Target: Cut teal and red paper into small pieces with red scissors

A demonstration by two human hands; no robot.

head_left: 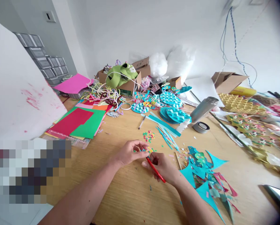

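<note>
My right hand (161, 167) is closed around a slim red tool (156, 170), perhaps a pen or tweezers; its kind is not clear. The tool's tip points up and left, close to the fingertips of my left hand (134, 152). Those left fingers are curled, with thumb and fingertips brought together; what lies between them is too small and partly hidden to name. Just beyond both hands, small yellow and green paper bits (151, 150) lie on the wooden table (121, 193). A little farther off is a pile of red, green and yellow bits (148, 136).
Blue paper scraps (188, 175) and a wooden stick (178, 161) lie right of my hands. Coloured sheets (72, 123) are stacked at left. Behind are a pen (142, 122), blue strips (164, 124), blue discs (169, 115), a steel flask (204, 109) and its lid (201, 127).
</note>
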